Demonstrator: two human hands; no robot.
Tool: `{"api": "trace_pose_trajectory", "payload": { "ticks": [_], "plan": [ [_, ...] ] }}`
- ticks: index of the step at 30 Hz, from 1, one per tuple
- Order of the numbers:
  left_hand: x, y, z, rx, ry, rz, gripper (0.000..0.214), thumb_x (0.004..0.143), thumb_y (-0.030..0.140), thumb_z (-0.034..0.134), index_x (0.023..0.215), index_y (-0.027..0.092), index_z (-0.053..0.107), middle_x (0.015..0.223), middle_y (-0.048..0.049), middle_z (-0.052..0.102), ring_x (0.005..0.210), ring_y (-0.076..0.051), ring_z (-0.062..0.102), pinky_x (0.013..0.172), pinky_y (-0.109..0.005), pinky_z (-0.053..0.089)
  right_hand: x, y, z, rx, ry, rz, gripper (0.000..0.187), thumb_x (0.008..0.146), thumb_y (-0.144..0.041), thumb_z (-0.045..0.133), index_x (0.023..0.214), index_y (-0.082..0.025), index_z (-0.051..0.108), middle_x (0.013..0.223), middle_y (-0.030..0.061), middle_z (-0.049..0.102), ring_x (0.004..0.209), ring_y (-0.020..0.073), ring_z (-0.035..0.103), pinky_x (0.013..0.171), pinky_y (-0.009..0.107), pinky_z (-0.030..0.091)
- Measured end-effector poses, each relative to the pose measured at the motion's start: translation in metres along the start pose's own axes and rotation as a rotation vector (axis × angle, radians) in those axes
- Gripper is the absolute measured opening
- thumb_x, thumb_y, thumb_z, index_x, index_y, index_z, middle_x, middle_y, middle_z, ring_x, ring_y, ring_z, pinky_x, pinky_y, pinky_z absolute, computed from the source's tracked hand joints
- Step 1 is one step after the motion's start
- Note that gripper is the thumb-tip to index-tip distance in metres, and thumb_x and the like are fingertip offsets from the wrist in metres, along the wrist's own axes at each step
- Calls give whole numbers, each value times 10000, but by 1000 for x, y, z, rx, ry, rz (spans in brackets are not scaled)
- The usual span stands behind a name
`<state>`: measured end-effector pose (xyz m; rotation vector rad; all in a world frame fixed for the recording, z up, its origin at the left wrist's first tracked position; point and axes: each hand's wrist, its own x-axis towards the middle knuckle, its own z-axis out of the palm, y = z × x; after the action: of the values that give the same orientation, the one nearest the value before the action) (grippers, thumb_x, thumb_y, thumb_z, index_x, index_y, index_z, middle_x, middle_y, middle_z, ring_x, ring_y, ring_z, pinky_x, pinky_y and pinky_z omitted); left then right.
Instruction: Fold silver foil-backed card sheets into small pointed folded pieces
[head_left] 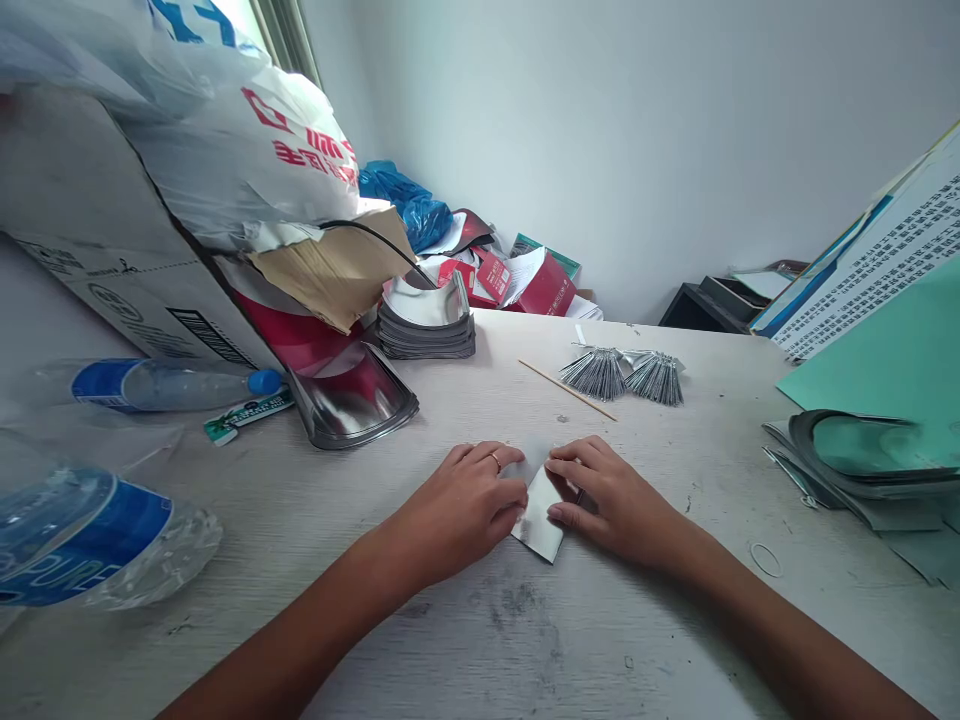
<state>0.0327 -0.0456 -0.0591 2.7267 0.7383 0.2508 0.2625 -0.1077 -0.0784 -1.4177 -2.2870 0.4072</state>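
Left hand: my left hand (457,510) lies flat, not clenched, with fingers pressing on the foil; I see a ring on one finger.
Right hand: my right hand (611,505) is also released and flat, fingertips on the other edge of the foil.
Foil: the silver foil sheet (538,515) lies on the table between both hands, and they partly cover it.
Surface: the pale worn table (465,650) has dark scuffs; a rubber band (766,560) lies near my right hand.
Left side: I see two water bottles (90,540) with blue labels and a green-white packet (247,415).
Ahead: a curved foil piece (352,400), a foil stack (425,325), a wooden stick (566,390) and two bundles of metal strips (622,375).
Right side: green card (885,370) lies under a printed poster (870,250).
Room: a carton (127,270) with a barcode, a white bag (247,150), red boxes (525,285), a plain grey-white wall (637,150).
Writing: the bag has red Chinese characters; the poster text is too small for me to read.
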Motion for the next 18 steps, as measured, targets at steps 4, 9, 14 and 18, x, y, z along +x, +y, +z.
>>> {"api": "trace_pose_trajectory", "payload": {
  "ticks": [4,9,14,18],
  "plan": [
    [-1,-3,3,10,10,67,107,921,208,601,875,223,696,1338,-53,580,1293,-274,483,1003,-437,407,0,1,2,3,4,-10,357,882,-312,673,1225,-230,617,1233,101,596,1154,292,512,963,473,495],
    [4,-6,8,-25,-12,109,69,869,219,709,876,214,640,1310,-20,606,1327,-263,454,1057,-428,370,0,2,3,0,17,-13,358,868,-302,690,1213,-229,632,1255,102,598,1173,293,514,984,476,486],
    [7,-3,9,-57,-17,113,188,835,232,753,974,209,629,1171,-26,644,1165,-236,548,1032,-405,398,0,8,4,35,7,-31,278,869,-296,698,1139,-237,673,1315,92,603,1217,286,518,1030,498,456],
    [6,2,11,-21,3,97,300,844,275,743,1118,235,629,1175,-33,639,1178,-261,521,1041,-432,389,-2,12,5,93,1,-26,253,887,-290,686,1133,-230,683,1371,91,582,1271,273,504,1061,486,442]
  ]
}}
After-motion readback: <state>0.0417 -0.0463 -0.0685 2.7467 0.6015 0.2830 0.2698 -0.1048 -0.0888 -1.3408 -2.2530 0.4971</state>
